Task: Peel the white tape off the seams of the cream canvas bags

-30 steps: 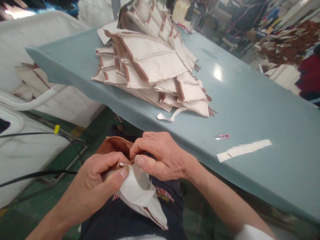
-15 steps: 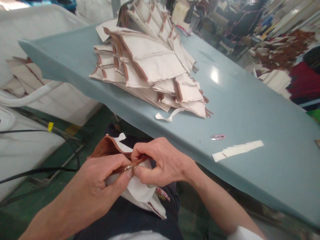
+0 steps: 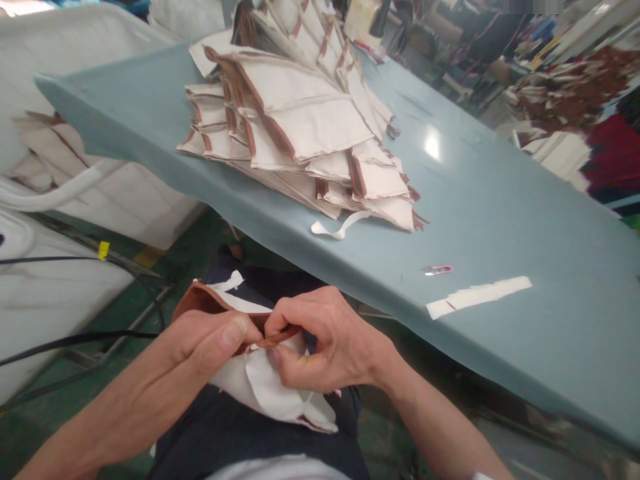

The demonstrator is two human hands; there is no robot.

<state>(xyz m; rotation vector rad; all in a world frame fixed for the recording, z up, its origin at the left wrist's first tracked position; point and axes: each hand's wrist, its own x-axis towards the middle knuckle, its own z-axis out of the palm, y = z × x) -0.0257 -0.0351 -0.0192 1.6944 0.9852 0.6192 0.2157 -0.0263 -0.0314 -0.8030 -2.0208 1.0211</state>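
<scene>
A white fabric pouch (image 3: 235,377) with a brown lining lies over my lap, its brown edge turned up towards me. On the left part of that edge my left hand (image 3: 215,340) is closed, thumb lying over the bent fingers. My right hand (image 3: 320,340) pinches the brown edge between thumb and forefinger, close beside the left fingertips. A white strip hangs from the pouch below the right thumb, and another white tab (image 3: 231,281) sticks out at its far side. The fingers hide part of the edge between them.
A blue-green table (image 3: 480,227) stands ahead, bearing a pile of white and brown fabric pieces (image 3: 310,113). Near its front edge lie a curled white strip (image 3: 340,230), pink-handled thread snips (image 3: 438,270) and a row of white labels (image 3: 480,298). White bins (image 3: 60,267) stand at left.
My left thumb has lifted off the seam and moved left onto my fingers. The right hand keeps its pinch, slightly lower. The pouch's brown opening has tilted a little.
</scene>
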